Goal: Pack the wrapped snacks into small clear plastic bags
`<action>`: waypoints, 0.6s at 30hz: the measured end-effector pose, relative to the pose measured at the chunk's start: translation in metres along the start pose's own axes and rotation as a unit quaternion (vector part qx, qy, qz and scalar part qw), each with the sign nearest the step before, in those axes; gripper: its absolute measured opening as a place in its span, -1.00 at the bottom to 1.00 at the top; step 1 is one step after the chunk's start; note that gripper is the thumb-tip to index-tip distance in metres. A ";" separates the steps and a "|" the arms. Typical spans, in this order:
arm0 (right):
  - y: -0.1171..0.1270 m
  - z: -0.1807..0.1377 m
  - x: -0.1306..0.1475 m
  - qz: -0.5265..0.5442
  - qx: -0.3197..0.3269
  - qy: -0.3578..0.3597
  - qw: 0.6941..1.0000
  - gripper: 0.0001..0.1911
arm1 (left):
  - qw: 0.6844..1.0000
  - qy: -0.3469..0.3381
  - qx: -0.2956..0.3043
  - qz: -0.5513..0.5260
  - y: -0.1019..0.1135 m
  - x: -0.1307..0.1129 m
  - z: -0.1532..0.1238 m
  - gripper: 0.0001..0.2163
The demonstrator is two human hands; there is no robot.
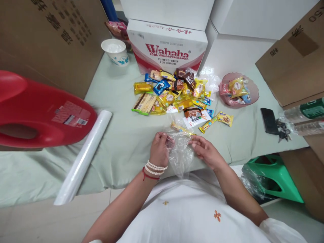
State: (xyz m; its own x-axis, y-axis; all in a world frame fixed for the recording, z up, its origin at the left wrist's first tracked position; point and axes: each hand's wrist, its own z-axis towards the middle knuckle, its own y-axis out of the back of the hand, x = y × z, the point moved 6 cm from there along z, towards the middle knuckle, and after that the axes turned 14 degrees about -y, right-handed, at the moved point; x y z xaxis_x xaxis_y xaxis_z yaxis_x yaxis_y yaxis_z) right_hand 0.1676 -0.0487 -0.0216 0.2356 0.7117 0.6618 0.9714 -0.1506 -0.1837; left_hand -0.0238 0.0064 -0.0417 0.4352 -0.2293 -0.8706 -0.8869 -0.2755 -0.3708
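My left hand (160, 147), with a beaded bracelet at the wrist, pinches one side of a clear plastic bag (181, 158). My right hand (205, 150) has its fingers closed on the bag's other side. The bag hangs between both hands at the table's front edge. A yellow snack packet (181, 129) lies at the bag's top; whether it is inside or behind the film I cannot tell. Just beyond is a heap of wrapped snacks (168, 98) in yellow, blue and brown. Two yellow packets (224, 118) lie at its right front.
A pink glass bowl (253, 96) with snacks stands at right, near a black phone (269, 120), keys (284, 131) and bottles (311, 109). To the left are a plastic roll (84, 155), red jug (50, 111) and paper cup (116, 52). A Wahaha box (168, 47) stands behind.
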 end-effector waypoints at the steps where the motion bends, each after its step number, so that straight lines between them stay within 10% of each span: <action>1: -0.003 0.002 -0.003 -0.008 0.003 -0.015 1.000 -0.41 | 1.000 0.003 0.000 -0.007 0.000 0.002 0.001 -0.75; 7: -0.017 0.002 -0.004 -0.004 0.022 -0.018 1.000 -0.47 | 0.993 -0.088 0.005 0.076 0.008 -0.010 0.004 -0.63; 12: -0.016 -0.004 0.001 -0.020 0.004 0.022 1.000 -0.53 | 0.859 -0.380 0.009 0.342 0.007 -0.064 -0.031 -0.72; 18: -0.027 -0.009 0.007 -0.049 -0.016 0.089 0.995 -0.58 | 0.893 -0.237 0.255 0.284 -0.031 -0.033 -0.051 -0.73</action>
State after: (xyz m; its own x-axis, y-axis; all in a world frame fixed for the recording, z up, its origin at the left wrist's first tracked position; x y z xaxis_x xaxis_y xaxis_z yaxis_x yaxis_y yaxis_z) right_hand 0.1436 -0.0460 -0.0053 0.1386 0.5917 0.7941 0.9898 -0.1100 -0.0907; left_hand -0.0028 -0.0251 0.0149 -0.1149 0.2566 -0.9597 -0.9515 0.2491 0.1805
